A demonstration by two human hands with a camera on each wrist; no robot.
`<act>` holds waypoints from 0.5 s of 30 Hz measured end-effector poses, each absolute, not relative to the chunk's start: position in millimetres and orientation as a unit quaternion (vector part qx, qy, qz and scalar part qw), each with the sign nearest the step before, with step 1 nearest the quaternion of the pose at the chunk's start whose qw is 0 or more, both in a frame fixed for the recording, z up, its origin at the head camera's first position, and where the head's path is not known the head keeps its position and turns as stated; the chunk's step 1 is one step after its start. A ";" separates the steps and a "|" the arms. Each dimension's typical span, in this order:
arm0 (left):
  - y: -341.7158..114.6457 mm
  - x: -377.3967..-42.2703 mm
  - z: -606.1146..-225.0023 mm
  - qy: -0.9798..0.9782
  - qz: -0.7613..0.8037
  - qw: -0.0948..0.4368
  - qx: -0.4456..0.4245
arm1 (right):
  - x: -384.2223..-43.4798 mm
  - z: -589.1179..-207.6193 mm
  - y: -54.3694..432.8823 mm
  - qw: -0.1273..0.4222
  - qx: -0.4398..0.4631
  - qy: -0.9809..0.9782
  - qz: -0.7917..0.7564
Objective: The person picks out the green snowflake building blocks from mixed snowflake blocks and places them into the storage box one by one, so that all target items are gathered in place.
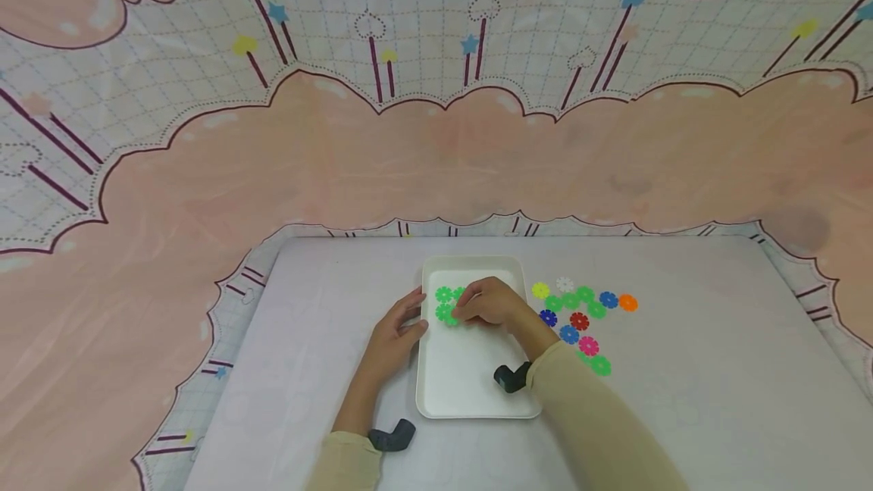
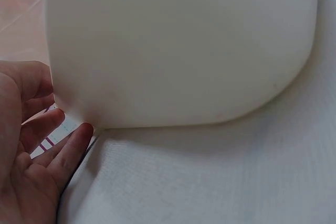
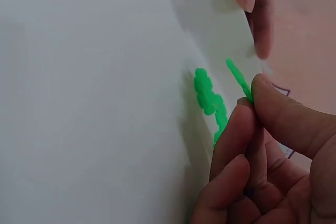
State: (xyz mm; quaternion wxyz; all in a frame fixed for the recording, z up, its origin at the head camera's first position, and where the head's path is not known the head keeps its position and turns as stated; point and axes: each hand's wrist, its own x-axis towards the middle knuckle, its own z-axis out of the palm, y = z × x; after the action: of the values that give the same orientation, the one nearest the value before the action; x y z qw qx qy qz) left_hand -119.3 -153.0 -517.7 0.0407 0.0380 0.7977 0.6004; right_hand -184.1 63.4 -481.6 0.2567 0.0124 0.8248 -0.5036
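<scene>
In the head view my right hand [image 1: 496,301] is over the upper part of a white tray [image 1: 457,381]. Its thumb and fingertips pinch a thin green snowflake disc [image 3: 239,78], seen edge-on in the right wrist view. Right behind it, more green discs [image 3: 205,93] lie on the tray floor. From above, these green discs [image 1: 445,312] form a small group near the tray's upper left, partly covered by my right hand. My left hand [image 1: 394,333] rests its fingertips and thumb against the tray's left side, as the left wrist view [image 2: 47,150] also shows.
Right of the tray, loose snowflake discs lie scattered on the white tabletop [image 1: 716,370]: several green [image 1: 585,294], a yellow [image 1: 540,290], a white [image 1: 564,284], an orange [image 1: 628,302], a red [image 1: 579,321], a pink [image 1: 589,345] and blue ones [image 1: 569,334]. The right forearm passes beside them.
</scene>
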 end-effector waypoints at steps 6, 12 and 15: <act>-157.2 -125.2 -528.6 0.801 0.595 0.049 0.046 | -184.1 -481.5 57.5 0.251 0.015 0.840 -0.481; -156.4 -126.5 -529.4 0.799 0.598 0.048 0.043 | -182.0 -479.8 52.3 0.242 0.001 0.863 -0.444; -155.8 -127.1 -530.5 0.798 0.600 0.050 0.042 | -181.4 -480.9 50.2 0.235 -0.002 0.875 -0.424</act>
State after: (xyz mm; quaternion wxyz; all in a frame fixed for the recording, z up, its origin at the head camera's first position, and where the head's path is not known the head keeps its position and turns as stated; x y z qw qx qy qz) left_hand -127.1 -155.8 -530.5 0.0498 0.0424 0.7975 0.5997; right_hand -181.4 50.2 -480.9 0.2349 -0.0023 0.8747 -0.4239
